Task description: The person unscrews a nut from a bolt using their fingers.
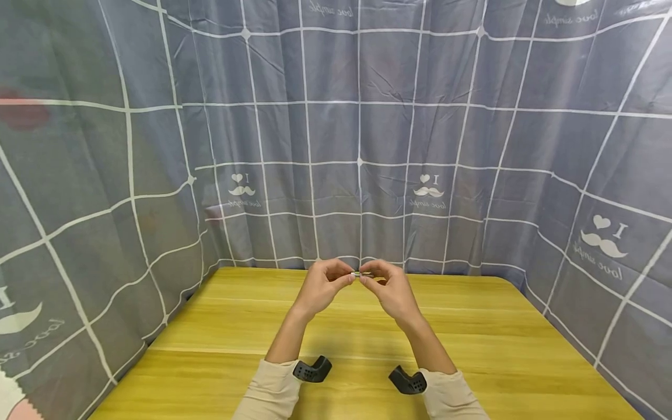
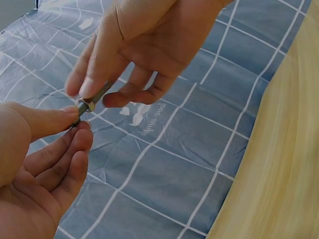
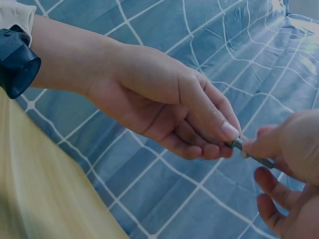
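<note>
A small metal bolt (image 2: 102,92) with a hex nut (image 2: 87,104) on its thread is held up between both hands, above the far part of the table. My left hand (image 1: 319,287) pinches one end of the bolt between thumb and forefinger, hiding that end, while its other fingers are loosely bent. With thumb and forefinger, my right hand (image 1: 392,290) pinches the bolt at the nut; its remaining fingers stand apart from the bolt. In the right wrist view the threaded shank (image 3: 265,162) sticks out past the right fingertips.
The yellow wood-grain table (image 1: 220,326) spreads beneath both forearms. A grey curtain (image 1: 336,134) with white grid lines hangs behind its far edge and along both sides. Black wrist cameras (image 1: 312,370) are strapped over the beige sleeves (image 1: 273,388).
</note>
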Action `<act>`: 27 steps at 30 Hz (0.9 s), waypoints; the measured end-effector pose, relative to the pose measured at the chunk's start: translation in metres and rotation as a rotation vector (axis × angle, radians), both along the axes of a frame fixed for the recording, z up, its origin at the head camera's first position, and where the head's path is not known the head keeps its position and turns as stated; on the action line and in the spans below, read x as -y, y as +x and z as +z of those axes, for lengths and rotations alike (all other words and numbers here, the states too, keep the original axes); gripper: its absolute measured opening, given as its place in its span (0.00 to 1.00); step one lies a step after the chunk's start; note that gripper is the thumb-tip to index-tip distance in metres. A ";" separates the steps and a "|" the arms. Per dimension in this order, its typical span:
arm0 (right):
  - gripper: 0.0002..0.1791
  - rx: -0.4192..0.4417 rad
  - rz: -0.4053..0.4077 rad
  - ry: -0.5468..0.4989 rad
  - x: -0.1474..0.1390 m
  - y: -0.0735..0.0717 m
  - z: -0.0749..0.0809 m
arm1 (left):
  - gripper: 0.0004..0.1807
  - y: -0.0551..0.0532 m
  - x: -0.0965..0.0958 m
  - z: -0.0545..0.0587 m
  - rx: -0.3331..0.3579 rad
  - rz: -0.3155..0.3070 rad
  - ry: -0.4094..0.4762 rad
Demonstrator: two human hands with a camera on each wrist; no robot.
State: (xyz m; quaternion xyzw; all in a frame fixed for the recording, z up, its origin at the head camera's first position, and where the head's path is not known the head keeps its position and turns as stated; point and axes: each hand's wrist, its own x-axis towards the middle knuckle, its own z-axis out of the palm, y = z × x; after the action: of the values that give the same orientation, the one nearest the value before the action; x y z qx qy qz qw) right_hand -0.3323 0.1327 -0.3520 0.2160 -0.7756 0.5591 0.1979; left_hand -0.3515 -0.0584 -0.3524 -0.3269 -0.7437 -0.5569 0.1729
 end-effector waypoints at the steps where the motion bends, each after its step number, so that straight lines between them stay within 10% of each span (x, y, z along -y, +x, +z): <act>1: 0.09 -0.005 0.009 -0.006 0.000 0.000 0.000 | 0.04 0.000 0.001 0.000 0.005 0.001 0.002; 12: 0.11 0.078 0.036 0.016 0.001 -0.002 -0.006 | 0.06 0.001 0.001 0.001 0.013 -0.010 0.006; 20: 0.09 0.020 0.063 0.001 0.002 -0.001 -0.005 | 0.05 0.030 0.001 0.023 0.003 -0.010 0.013; 27: 0.13 0.013 0.075 -0.016 0.002 0.000 -0.003 | 0.05 0.026 0.002 0.020 -0.005 -0.018 0.029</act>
State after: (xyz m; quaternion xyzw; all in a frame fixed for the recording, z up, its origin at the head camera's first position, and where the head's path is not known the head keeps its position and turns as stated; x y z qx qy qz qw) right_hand -0.3322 0.1307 -0.3553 0.2399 -0.7638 0.5736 0.1736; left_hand -0.3254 -0.0608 -0.3322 -0.3322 -0.7323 -0.5683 0.1744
